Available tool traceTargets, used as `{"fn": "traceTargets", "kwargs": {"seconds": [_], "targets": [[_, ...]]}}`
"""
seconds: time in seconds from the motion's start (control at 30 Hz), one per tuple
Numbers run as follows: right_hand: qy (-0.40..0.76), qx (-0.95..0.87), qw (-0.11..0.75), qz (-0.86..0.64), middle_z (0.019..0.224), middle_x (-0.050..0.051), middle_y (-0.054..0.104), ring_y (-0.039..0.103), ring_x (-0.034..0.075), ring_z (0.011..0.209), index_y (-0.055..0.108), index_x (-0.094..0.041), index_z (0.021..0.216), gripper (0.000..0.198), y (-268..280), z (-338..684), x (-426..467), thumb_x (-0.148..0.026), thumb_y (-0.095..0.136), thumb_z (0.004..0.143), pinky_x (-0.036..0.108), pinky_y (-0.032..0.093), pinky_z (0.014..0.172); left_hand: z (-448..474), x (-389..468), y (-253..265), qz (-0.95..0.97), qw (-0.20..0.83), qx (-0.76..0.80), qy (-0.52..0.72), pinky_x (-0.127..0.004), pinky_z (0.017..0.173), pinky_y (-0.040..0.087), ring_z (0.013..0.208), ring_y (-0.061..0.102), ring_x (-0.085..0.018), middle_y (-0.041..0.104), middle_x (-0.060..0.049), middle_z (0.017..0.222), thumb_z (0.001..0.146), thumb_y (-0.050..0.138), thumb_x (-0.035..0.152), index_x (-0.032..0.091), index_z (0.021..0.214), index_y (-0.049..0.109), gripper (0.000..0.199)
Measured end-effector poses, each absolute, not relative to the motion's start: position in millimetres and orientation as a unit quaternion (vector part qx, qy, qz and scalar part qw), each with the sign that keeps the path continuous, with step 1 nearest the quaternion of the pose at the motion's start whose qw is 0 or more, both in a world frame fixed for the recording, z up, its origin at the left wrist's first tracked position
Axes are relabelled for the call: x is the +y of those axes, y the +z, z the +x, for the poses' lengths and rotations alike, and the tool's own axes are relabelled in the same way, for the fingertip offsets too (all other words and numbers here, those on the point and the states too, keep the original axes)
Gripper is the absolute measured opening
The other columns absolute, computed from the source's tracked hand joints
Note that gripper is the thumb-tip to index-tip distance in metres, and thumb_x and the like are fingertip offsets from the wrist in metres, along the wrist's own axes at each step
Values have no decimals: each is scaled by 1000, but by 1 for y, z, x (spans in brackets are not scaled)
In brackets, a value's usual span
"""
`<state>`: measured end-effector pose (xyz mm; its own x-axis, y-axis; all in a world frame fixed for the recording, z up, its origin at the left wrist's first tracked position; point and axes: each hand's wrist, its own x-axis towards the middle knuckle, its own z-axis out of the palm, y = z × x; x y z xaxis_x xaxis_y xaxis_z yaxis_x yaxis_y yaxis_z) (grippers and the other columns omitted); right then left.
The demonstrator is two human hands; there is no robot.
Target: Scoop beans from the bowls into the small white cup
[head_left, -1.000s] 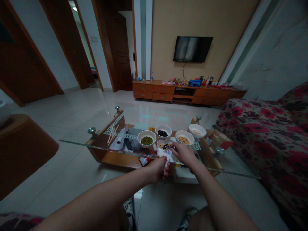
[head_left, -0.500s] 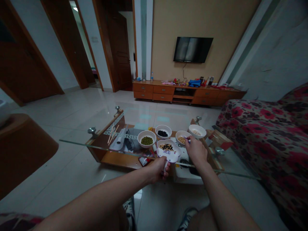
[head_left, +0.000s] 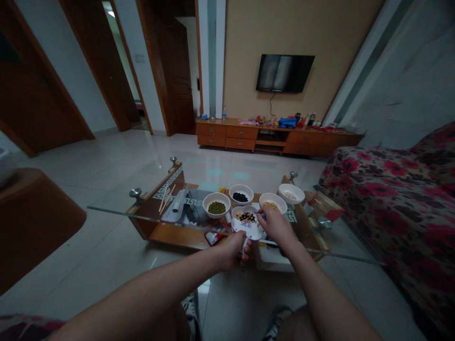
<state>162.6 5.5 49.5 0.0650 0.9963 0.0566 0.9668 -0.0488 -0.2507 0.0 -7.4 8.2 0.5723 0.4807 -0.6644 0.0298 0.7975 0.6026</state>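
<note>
My left hand (head_left: 239,248) is closed around the short handle of a white, purple-patterned dish (head_left: 248,229) at the table's near edge. Pale yellow and black beans (head_left: 246,217) lie together in it. My right hand (head_left: 276,227) pinches a slim tool (head_left: 256,212) that looks like tweezers, its tip over the dish's right side; whether it grips a bean is too small to tell. Just behind that hand stands a white bowl of yellow beans (head_left: 271,205). Other white bowls hold green beans (head_left: 216,207), black beans (head_left: 240,196) and pale pieces (head_left: 291,195).
All the bowls stand on a glass-topped coffee table (head_left: 121,212). Chopsticks (head_left: 167,198) lie at its left, and a cardboard box (head_left: 323,206) shows at its right. A flowered sofa (head_left: 394,189) is on the right; a low TV cabinet (head_left: 241,135) stands at the back.
My right hand has moved left, from the bowl of yellow beans to the handled dish, with the tweezers-like tool in it. My left hand and the dish have stayed in place.
</note>
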Motion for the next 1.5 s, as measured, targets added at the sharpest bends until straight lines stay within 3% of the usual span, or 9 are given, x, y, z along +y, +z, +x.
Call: {"fn": "traceTargets", "kwargs": {"seconds": [0.4,1.23,1.5], "targets": [[102,-732,56,-671,93,8,68,62,19,90,64,-21,101,25,42,160,6,-36,49,88,25,36,71,1,-7,8,261,836,464,133,-22,44,20,36,32,-7,38,7,54,88,33,40,20,71,43,28],[92,-733,27,-674,96,7,69,63,21,92,63,-23,101,23,39,154,5,-34,48,88,25,37,68,1,-6,4,261,838,460,134,-23,44,19,35,29,-7,38,6,53,88,31,38,21,68,42,28],[99,-731,23,-674,98,7,69,63,20,94,63,-23,103,25,40,151,4,-34,47,88,25,38,69,1,-6,4,264,840,453,138,-21,46,22,38,29,-7,38,7,53,83,44,47,21,71,43,29]]}}
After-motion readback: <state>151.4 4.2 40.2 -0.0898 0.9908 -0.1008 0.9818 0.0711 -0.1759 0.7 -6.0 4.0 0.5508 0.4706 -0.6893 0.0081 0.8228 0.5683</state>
